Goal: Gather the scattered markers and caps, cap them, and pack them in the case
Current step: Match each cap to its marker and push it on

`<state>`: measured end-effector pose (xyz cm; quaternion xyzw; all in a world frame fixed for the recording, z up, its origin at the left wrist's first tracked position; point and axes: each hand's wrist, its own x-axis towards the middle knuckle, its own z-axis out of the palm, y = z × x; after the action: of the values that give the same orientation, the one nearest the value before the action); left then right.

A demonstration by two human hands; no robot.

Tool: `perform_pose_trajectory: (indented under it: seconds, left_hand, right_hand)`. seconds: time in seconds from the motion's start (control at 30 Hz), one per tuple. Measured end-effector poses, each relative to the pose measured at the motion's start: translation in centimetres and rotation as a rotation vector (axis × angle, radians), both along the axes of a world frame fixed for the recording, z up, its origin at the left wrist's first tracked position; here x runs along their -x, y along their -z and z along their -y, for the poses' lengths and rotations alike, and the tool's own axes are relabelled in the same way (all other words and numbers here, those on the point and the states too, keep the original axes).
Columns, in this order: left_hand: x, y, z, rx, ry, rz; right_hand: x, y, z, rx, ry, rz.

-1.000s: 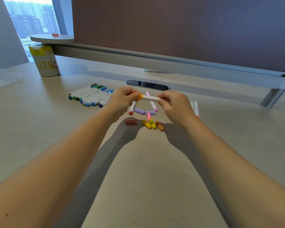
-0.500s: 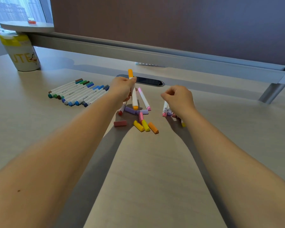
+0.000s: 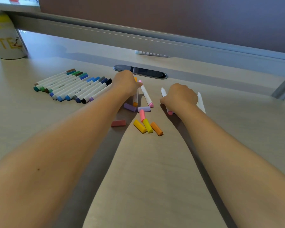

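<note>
While the left hand [image 3: 124, 83] pinched the white, orange-capped marker [image 3: 135, 98] down on the pale wooden desk [image 3: 155, 170], the right hand [image 3: 179, 97] curled round a white pink-ended marker [image 3: 165, 101] beside the loose plastic caps [image 3: 146, 124].

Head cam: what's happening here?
A person is sorting markers on a desk. The left hand sets an orange-capped marker down beside a pink-capped marker. The right hand curls round an uncapped marker from a small bunch. A row of capped markers lies to the left. Loose caps in purple, pink, yellow, orange and red lie between the arms. No case is in view.
</note>
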<state>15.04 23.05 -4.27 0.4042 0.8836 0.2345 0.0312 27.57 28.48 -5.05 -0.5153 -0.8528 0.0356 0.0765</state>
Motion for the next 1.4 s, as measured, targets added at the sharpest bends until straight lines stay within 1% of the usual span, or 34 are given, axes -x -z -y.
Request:
perform_pose_trajectory:
  seconds: [0.1,0.17,0.23,0.33,0.4,0.53,0.67,0.77,0.87,0.97,1.07,1.2,1.4]
  left_hand:
    - [-0.1,0.1,0.8,-0.034,0.029,-0.001]
    - [-0.3,0.0,1.8,-0.079,0.077,0.014]
    - [-0.6,-0.1,2.9,-0.076,0.130,0.002]
    - [-1.7,-0.1,4.5,0.082,0.201,-0.031]
    - [-2.8,0.1,5.2,0.186,0.213,-0.054]
    - [-4.5,0.8,5.2,0.207,0.138,-0.049]
    - [-5.4,0.6,4.9,0.236,0.091,-0.056]
    - [-5.7,0.4,5.0,0.249,0.124,-0.080]
    - [-5.6,-0.1,5.6,0.241,0.165,-0.108]
    - [-4.8,-0.4,6.8,0.123,0.216,-0.091]
    - [-4.0,-0.4,8.3,-0.024,0.250,-0.048]
    - [-3.7,-0.4,9.5,-0.093,0.250,0.027]
    - [-4.0,-0.9,10.3,-0.157,0.285,0.082]
  right_hand:
    - [-0.2,0.0,0.3,0.017,-0.012,-0.068]
    - [-0.4,0.0,0.6,0.067,-0.009,-0.155]
    - [-0.8,0.0,1.0,0.133,0.008,-0.263]
    - [-1.7,-0.1,2.1,0.216,0.018,-0.410]
    - [-2.2,-0.2,2.9,0.235,0.002,-0.468]
    - [-3.4,-0.6,4.1,0.239,-0.058,-0.540]
    - [-4.4,-0.6,5.0,0.237,-0.110,-0.552]
    - [-4.6,-0.4,5.2,0.237,-0.122,-0.549]
    - [-4.7,-0.3,5.2,0.225,-0.142,-0.604]
    - [-4.6,-0.3,5.5,0.174,-0.194,-0.611]
    - [-4.6,-0.2,5.7,0.058,-0.217,-0.531]
    - [-4.5,-0.5,6.4,-0.053,-0.234,-0.432]
    - [-3.9,-1.1,7.2,-0.078,-0.294,-0.394]
